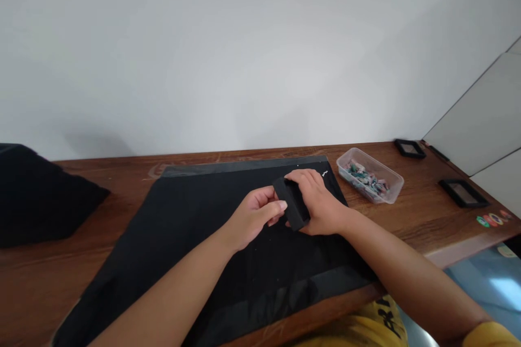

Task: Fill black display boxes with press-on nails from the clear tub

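Both of my hands meet over the middle of a black mat (195, 238) that lies on a brown wooden table (122, 173). My right hand (319, 203) grips a small black rectangular frame (292, 203) and holds it tilted just above the mat. My left hand (254, 214) pinches the near left edge of the same frame with thumb and fingers. What lies inside the frame is hidden by its dark colour and my fingers.
A clear plastic tub (369, 174) with several small coloured pieces stands right of the mat. Two more black frames (410, 148) (463, 192) lie at the far right, with coloured stickers (492, 219) near the edge. A black cloth bundle (36, 195) sits at the left.
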The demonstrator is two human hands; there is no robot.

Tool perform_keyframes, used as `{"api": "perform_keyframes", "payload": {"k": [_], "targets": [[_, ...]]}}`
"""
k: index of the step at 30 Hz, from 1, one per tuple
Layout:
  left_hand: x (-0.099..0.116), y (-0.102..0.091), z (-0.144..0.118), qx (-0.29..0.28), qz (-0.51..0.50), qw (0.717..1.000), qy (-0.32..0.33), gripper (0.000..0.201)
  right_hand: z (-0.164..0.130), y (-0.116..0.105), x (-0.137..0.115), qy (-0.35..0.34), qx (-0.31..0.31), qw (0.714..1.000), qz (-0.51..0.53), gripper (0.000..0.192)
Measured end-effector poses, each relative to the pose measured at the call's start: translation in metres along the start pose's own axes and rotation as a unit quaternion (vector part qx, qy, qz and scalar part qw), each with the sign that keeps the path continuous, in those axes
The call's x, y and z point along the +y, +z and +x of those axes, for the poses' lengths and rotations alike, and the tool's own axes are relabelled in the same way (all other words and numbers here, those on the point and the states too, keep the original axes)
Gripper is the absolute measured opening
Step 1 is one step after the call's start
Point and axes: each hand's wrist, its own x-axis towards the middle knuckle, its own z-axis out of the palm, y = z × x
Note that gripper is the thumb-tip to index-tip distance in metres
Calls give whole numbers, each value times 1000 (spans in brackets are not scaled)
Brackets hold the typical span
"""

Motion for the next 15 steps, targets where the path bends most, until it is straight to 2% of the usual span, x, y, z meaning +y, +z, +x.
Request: {"api": "perform_keyframes", "payload": {"k": [7, 15], "targets": [[-5, 6, 2, -11, -3, 1000, -9, 34, 2, 1, 3, -1, -28, 998, 49, 113], [-4, 3, 1, -10, 21, 1000, -12, 31, 0, 4, 2, -42, -3, 999, 24, 113]]}}
